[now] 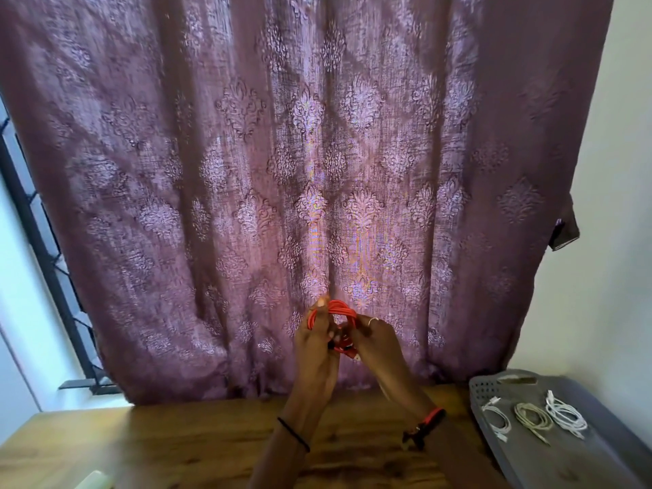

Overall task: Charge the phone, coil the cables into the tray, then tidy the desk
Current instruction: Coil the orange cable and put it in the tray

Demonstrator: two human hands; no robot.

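Both my hands are raised in front of the curtain, above the wooden desk (pixel 176 442). Between them is a red cable (pixel 337 310) wound into a coil. My left hand (pixel 315 351) grips the coil's left side, thumb tip up at its top. My right hand (pixel 375 345), with a ring on one finger, pinches the coil's right and lower part, where a white plug end shows. A grey tray (pixel 571 457) lies at the desk's right end and holds three coiled cables: a white one (pixel 496 420), a beige one (pixel 532 418) and another white one (pixel 566 414).
A purple patterned curtain (pixel 282 171) hangs close behind the desk. A window with dark bars (pixel 38 241) is at the left. A pale object (pixel 93 481) peeks in at the bottom left edge of the desk. A white wall is on the right.
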